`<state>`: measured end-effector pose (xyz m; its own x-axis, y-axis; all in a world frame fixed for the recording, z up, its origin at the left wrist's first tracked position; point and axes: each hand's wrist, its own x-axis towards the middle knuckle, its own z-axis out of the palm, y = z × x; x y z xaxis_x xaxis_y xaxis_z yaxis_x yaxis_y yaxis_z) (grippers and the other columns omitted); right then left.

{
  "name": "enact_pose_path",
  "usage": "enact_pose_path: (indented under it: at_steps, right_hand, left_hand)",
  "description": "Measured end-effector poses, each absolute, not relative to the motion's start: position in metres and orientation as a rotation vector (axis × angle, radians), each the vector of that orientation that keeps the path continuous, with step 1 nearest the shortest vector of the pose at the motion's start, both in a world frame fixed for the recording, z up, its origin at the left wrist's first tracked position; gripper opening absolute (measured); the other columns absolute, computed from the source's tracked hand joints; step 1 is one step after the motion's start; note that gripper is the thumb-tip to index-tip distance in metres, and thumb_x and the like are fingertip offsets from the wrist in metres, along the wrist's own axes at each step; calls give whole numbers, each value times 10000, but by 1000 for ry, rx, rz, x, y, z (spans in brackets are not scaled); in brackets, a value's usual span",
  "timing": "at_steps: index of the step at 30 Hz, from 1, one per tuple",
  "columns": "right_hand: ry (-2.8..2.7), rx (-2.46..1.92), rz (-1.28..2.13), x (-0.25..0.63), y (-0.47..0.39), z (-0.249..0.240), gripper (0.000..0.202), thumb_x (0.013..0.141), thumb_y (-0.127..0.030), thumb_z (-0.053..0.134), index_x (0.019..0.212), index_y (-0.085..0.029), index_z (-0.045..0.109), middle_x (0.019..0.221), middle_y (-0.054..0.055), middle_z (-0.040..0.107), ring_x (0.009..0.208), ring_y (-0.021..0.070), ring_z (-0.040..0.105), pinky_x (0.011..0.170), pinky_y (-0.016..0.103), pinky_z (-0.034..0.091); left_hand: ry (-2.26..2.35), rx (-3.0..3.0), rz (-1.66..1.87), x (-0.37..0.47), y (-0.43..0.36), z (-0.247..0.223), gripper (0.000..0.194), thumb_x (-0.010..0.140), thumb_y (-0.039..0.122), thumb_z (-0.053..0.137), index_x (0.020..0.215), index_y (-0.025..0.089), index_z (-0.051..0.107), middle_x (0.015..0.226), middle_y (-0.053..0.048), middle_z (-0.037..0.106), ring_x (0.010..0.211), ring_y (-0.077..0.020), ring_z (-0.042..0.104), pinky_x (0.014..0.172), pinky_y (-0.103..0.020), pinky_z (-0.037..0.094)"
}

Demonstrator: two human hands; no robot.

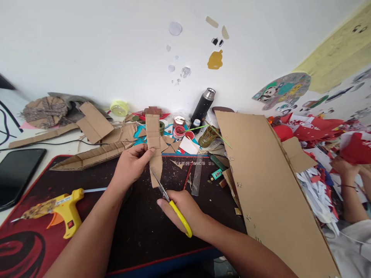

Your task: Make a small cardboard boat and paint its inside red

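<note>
Pinched between the thumb and fingers of my left hand (135, 162) is a long, narrow cardboard strip (153, 133), held up over the dark mat (139, 239). My right hand (182, 210) grips a pair of scissors (180, 218) with yellow handles. Their metal blades reach the strip's lower end, where one edge runs at a slant. Part of the handle is hidden by my right fingers. A yellow glue gun (65, 210) lies on the mat to the left of my left forearm.
A large cardboard panel (266, 181) leans at the right. Behind the mat stand paint jars (179, 132) and a black thermos (203, 103). A clear ruler (197, 175) lies on the mat, a phone (20, 173) at far left. Another person's hand (346, 170) holds red paper at far right.
</note>
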<state>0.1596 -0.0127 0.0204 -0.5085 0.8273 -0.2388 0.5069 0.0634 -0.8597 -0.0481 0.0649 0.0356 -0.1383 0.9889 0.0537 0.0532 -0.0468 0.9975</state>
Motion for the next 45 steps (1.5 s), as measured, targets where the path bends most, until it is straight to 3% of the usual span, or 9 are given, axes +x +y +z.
enact_pose_path:
  at_steps: [9, 17, 24, 29, 36, 45]
  right_hand:
    - [-2031, -1395, 1397, 158, -15, 19, 412, 1006, -368, 647, 686, -220, 433, 588, -49, 400, 557, 114, 367, 570, 268, 260]
    - [-1879, -1372, 1672, 164, -14, 21, 323, 1034, -477, 664, 849, -215, 623, 555, -59, 568, 483, 117, 553, 531, 212, 392]
    - [-1817, -1290, 1846, 168, -4, 33, 415, 925, -599, 809, 964, -197, 712, 714, 3, 740, 676, 178, 743, 663, 236, 555]
    - [-1879, -1299, 1804, 167, 0, 40, 431, 914, -609, 825, 1030, -206, 728, 841, 30, 790, 728, 163, 721, 638, 214, 514]
    - [-1718, -1288, 1877, 160, -4, 33, 410, 971, -595, 734, 941, -197, 640, 684, -17, 684, 528, 124, 637, 532, 207, 490]
    - [-1692, -1318, 1877, 161, -4, 29, 363, 1037, -557, 653, 944, -207, 625, 627, -41, 642, 451, 98, 562, 445, 177, 424]
  left_hand:
    - [1332, 1201, 1320, -48, 64, 37, 381, 801, 509, 822, 657, 204, 644, 582, 25, 524, 521, -111, 392, 495, -255, 327]
    - [1295, 1191, 1323, -48, 65, 38, 402, 798, 562, 817, 688, 195, 695, 561, 20, 530, 503, -114, 401, 484, -257, 328]
    - [1349, 1152, 1319, -51, 66, 34, 434, 773, 570, 816, 642, 204, 622, 550, 20, 511, 479, -108, 391, 464, -257, 288]
    - [1338, 1169, 1305, -48, 65, 37, 424, 780, 572, 792, 648, 202, 632, 560, 20, 522, 500, -111, 406, 482, -259, 317]
    - [1387, 1193, 1310, -46, 62, 40, 401, 795, 561, 760, 655, 208, 633, 539, 25, 512, 483, -116, 407, 473, -265, 298]
    - [1411, 1149, 1358, -44, 64, 35, 362, 776, 541, 776, 706, 196, 693, 657, 7, 588, 598, -138, 468, 557, -272, 377]
